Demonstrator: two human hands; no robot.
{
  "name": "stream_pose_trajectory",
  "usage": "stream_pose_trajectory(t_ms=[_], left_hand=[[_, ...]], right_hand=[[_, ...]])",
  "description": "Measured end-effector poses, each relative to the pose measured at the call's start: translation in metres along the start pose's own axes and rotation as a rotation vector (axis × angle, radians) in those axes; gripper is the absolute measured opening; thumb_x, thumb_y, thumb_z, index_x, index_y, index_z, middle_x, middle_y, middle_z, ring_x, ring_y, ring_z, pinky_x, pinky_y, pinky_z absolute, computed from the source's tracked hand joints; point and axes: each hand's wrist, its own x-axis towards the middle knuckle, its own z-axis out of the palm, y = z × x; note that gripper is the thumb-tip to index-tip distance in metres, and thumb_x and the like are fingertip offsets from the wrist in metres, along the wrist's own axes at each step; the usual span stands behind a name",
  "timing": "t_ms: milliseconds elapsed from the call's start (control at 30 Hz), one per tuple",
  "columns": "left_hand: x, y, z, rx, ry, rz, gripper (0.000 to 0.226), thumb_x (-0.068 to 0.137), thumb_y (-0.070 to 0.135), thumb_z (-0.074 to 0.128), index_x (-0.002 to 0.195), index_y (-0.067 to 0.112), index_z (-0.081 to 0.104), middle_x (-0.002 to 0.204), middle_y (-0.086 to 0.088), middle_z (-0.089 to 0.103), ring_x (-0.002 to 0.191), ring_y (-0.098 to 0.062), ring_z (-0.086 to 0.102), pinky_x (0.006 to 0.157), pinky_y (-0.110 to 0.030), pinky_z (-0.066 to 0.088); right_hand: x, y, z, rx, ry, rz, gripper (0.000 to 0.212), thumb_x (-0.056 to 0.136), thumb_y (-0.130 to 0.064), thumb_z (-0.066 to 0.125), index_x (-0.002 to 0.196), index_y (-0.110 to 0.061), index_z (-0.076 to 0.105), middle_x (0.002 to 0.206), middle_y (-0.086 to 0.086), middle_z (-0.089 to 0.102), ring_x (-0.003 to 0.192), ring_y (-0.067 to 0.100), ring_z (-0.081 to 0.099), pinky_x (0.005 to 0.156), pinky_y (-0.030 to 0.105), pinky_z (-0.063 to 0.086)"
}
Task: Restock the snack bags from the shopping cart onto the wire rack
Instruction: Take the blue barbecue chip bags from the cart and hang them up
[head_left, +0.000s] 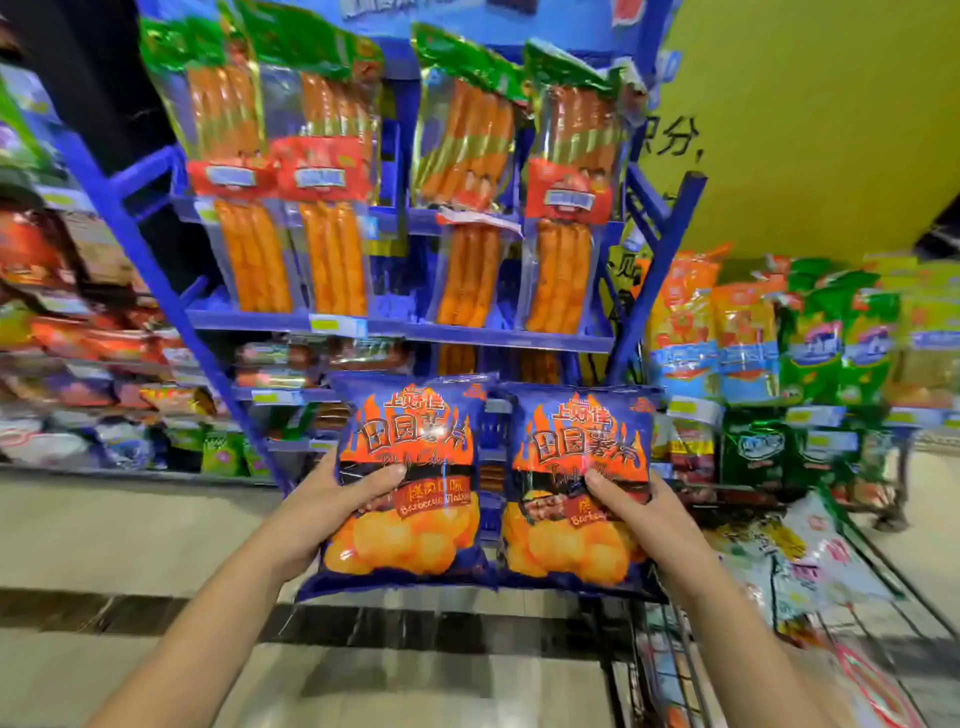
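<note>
We gripped two blue flame-printed bags reading "Barbecue", left hand (332, 499) on the left bag (405, 483), right hand (639, 506) on the right bag (576, 488), before the blue rack (405, 327).

**Glossy film and painted metal on the snack aisle**

Two snack bags, the left bag (402, 483) and right bag (579, 488), show shiny printed plastic film, creased under each thumb. Above the fingers, sausage packs (332, 171) wear clear glossy plastic on a blue rack (467, 332) of smooth painted metal, apparently. Right of the fingers, the shopping cart (670, 660) is bare metal wire. The floor (130, 525) looks polished.
</note>
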Motion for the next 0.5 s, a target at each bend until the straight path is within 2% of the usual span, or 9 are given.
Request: stream_pose_trajectory(t_ms=[33, 100, 167, 233, 300, 367, 433, 500], left_hand=[[-0.012, -0.002, -0.023, -0.021, 0.041, 0.015, 0.101, 0.045, 0.060, 0.098, 0.131, 0.024, 0.062, 0.118, -0.006, 0.077, 0.108, -0.029, 0.074, 0.092, -0.045, 0.059], [-0.039, -0.007, -0.066, -0.077, 0.109, 0.012, 0.090, 0.054, 0.050, 0.095, 0.132, 0.022, 0.062, 0.120, -0.008, 0.076, 0.110, -0.031, 0.073, 0.092, -0.045, 0.058], [-0.071, -0.012, -0.116, -0.125, 0.174, 0.010, 0.083, 0.060, 0.044, 0.090, 0.134, 0.020, 0.061, 0.121, -0.009, 0.076, 0.109, -0.030, 0.074, 0.085, -0.040, 0.061], [-0.096, -0.015, -0.147, -0.143, 0.213, 0.010, 0.076, 0.066, 0.041, 0.091, 0.133, 0.020, 0.061, 0.119, -0.008, 0.076, 0.106, -0.027, 0.075, 0.076, -0.031, 0.062], [-0.131, -0.020, -0.195, -0.187, 0.312, 0.012, 0.065, 0.073, 0.036, 0.093, 0.129, 0.024, 0.063, 0.114, -0.004, 0.078, 0.102, -0.022, 0.076, 0.071, -0.027, 0.061], [-0.164, -0.028, -0.240, -0.205, 0.392, 0.023, 0.072, 0.063, 0.045, 0.097, 0.124, 0.026, 0.066, 0.113, -0.004, 0.079, 0.102, -0.023, 0.076, 0.074, -0.030, 0.062], [-0.196, -0.034, -0.282, -0.243, 0.460, 0.016, 0.086, 0.049, 0.052, 0.099, 0.124, 0.025, 0.066, 0.115, -0.008, 0.078, 0.104, -0.027, 0.076, 0.079, -0.036, 0.063], [-0.228, -0.040, -0.319, -0.270, 0.499, 0.029, 0.079, 0.062, 0.043, 0.095, 0.131, 0.021, 0.063, 0.120, -0.012, 0.076, 0.108, -0.031, 0.074, 0.084, -0.040, 0.062]], right_hand=[[0.000, -0.003, 0.023, -0.022, -0.041, -0.007, 0.049, 0.076, -0.035, 0.084, 0.121, -0.024, 0.067, 0.108, -0.004, 0.079, 0.097, 0.015, 0.076, 0.079, 0.030, 0.060], [-0.001, -0.008, 0.070, -0.047, -0.114, -0.010, 0.051, 0.077, -0.036, 0.084, 0.123, -0.023, 0.067, 0.110, -0.002, 0.078, 0.101, 0.019, 0.076, 0.085, 0.037, 0.060], [-0.006, -0.009, 0.127, -0.072, -0.201, -0.004, 0.050, 0.079, -0.035, 0.083, 0.124, -0.021, 0.067, 0.112, 0.000, 0.078, 0.102, 0.022, 0.075, 0.089, 0.042, 0.060], [-0.012, -0.010, 0.168, -0.078, -0.253, -0.010, 0.049, 0.079, -0.034, 0.082, 0.123, -0.019, 0.067, 0.111, 0.002, 0.078, 0.100, 0.022, 0.076, 0.086, 0.040, 0.060], [-0.020, -0.006, 0.228, -0.085, -0.326, -0.004, 0.048, 0.076, -0.033, 0.082, 0.120, -0.018, 0.069, 0.107, 0.003, 0.079, 0.094, 0.021, 0.077, 0.074, 0.033, 0.061], [-0.029, -0.003, 0.284, -0.092, -0.384, -0.008, 0.052, 0.073, -0.034, 0.083, 0.120, -0.016, 0.068, 0.103, 0.003, 0.080, 0.089, 0.021, 0.078, 0.066, 0.028, 0.060], [-0.038, 0.000, 0.339, -0.109, -0.453, 0.001, 0.061, 0.069, -0.038, 0.084, 0.123, -0.016, 0.068, 0.104, 0.003, 0.080, 0.090, 0.021, 0.078, 0.066, 0.029, 0.060], [-0.049, 0.000, 0.390, -0.124, -0.523, -0.003, 0.058, 0.069, -0.038, 0.084, 0.121, -0.018, 0.068, 0.103, 0.001, 0.080, 0.090, 0.020, 0.078, 0.067, 0.029, 0.060]])
